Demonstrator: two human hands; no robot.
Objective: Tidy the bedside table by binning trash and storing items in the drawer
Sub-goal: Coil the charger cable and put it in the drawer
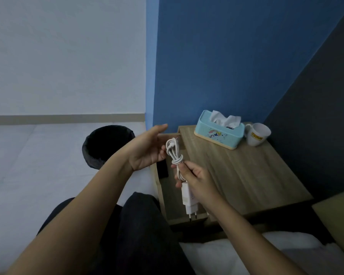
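Observation:
A white charger point(189, 201) with its cable coiled and knotted into a bundle point(173, 151) hangs over the open drawer point(167, 199) of the wooden bedside table point(246, 175). My right hand point(195, 179) grips the cable just above the plug block, whose prongs point down. My left hand point(147, 149) is spread open beside the cable loops, its fingertips touching or nearly touching them. A dark flat object point(162, 169) lies in the drawer under my left hand, partly hidden.
A black bin point(99, 149) stands on the pale floor left of the table. At the table's back stand a turquoise tissue box point(219, 132) and a white mug point(256, 134). Blue wall behind, bed and pillow point(266, 249) at lower right, my dark-trousered knees point(131, 225) below.

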